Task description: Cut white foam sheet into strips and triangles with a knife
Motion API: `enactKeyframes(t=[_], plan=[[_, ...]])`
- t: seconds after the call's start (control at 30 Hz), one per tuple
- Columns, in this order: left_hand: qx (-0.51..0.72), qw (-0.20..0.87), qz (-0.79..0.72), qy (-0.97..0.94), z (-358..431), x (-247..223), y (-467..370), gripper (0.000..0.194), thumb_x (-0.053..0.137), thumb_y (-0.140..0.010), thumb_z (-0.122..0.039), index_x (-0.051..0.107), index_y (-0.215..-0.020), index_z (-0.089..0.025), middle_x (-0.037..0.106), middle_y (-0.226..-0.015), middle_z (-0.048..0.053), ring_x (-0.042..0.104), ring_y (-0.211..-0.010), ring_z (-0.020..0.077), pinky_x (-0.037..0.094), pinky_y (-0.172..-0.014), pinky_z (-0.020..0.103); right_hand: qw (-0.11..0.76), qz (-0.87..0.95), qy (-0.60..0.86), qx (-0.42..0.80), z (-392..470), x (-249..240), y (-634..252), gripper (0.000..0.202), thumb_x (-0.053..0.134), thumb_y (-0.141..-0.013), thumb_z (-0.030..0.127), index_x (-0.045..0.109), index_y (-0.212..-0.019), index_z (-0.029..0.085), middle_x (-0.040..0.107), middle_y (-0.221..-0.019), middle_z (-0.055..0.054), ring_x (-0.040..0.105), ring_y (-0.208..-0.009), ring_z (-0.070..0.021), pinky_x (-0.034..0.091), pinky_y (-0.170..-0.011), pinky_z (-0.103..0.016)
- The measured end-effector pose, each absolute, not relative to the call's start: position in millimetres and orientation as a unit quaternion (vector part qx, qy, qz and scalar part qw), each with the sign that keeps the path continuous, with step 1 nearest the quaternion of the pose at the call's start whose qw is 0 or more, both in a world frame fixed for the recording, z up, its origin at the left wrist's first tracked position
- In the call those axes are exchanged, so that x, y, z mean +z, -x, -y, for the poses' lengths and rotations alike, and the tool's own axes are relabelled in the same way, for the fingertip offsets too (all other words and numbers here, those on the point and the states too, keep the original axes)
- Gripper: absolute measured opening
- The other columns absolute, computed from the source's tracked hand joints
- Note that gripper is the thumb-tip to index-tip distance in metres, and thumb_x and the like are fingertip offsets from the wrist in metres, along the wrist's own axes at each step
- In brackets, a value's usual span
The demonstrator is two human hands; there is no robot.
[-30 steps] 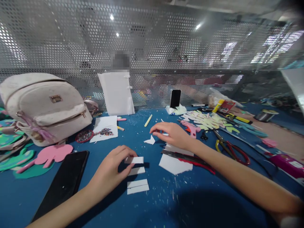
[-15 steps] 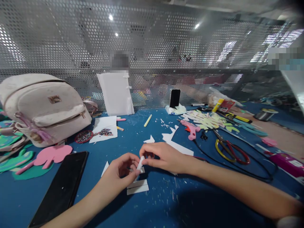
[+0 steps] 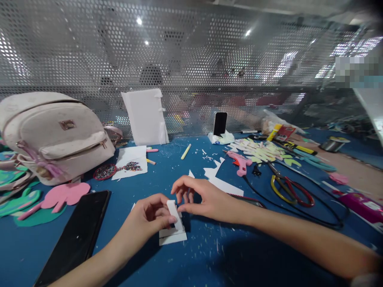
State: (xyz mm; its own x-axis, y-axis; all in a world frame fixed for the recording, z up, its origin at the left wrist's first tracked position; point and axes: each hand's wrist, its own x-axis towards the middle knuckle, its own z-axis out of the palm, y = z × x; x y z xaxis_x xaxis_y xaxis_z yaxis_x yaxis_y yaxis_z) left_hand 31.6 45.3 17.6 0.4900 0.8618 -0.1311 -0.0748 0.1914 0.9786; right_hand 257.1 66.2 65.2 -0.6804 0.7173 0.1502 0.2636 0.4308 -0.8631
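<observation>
A small white strip (image 3: 174,213) stands between the thumb and fingers of my left hand (image 3: 149,215), which pinches it from the left. My right hand (image 3: 200,197) is just to the right of the strip, fingers curved and apart, with no object visible between them. Below the strip, flat white pieces (image 3: 172,238) lie on the blue table (image 3: 209,255). Other white cut pieces (image 3: 224,185) lie beyond my right hand.
A black phone (image 3: 76,235) and a light backpack (image 3: 56,139) are at left. A pink glue gun (image 3: 241,163), with a black cable, and scissors (image 3: 291,191) lie at right. A small phone (image 3: 220,123) stands at the back.
My right hand's fingers have opened and come off the strip. The strip has turned in my left hand, so its broad side now shows.
</observation>
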Motion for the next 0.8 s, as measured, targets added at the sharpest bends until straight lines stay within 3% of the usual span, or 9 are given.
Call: enactKeyframes(t=[0.2,0.57,0.8], plan=[[0.364,0.677,-0.365,-0.525,-39,15,-32,0.037,0.092,-0.072,-0.036,0.062,-0.083,-0.018,0.074,-0.073,-0.001,0.068,-0.068,0.0121,0.048,-0.068,0.021,0.34,0.741,0.284,0.504,-60,67,-252,0.031,0.075,-0.087,0.012,0.058,-0.112,0.021,0.065,-0.097,0.001,0.062,-0.089,-0.0125,0.046,-0.071,-0.024],[0.364,0.696,-0.347,-0.512,-33,14,-35,0.033,0.091,-0.075,-0.036,0.065,-0.084,-0.019,0.073,-0.075,-0.002,0.069,-0.07,0.0123,0.051,-0.07,0.022,0.303,0.705,0.267,0.583,-55,68,-249,0.028,0.075,-0.088,0.013,0.058,-0.109,0.018,0.063,-0.089,0.002,0.059,-0.082,-0.0116,0.044,-0.075,-0.027],[0.368,0.725,-0.323,-0.484,-30,12,-37,0.033,0.092,-0.076,-0.034,0.065,-0.088,-0.019,0.074,-0.075,-0.003,0.07,-0.068,0.0097,0.055,-0.07,0.019,0.315,0.724,0.257,0.557,-50,65,-249,0.02,0.068,-0.093,0.013,0.056,-0.108,0.019,0.059,-0.094,0.002,0.055,-0.082,-0.0115,0.044,-0.077,-0.028]])
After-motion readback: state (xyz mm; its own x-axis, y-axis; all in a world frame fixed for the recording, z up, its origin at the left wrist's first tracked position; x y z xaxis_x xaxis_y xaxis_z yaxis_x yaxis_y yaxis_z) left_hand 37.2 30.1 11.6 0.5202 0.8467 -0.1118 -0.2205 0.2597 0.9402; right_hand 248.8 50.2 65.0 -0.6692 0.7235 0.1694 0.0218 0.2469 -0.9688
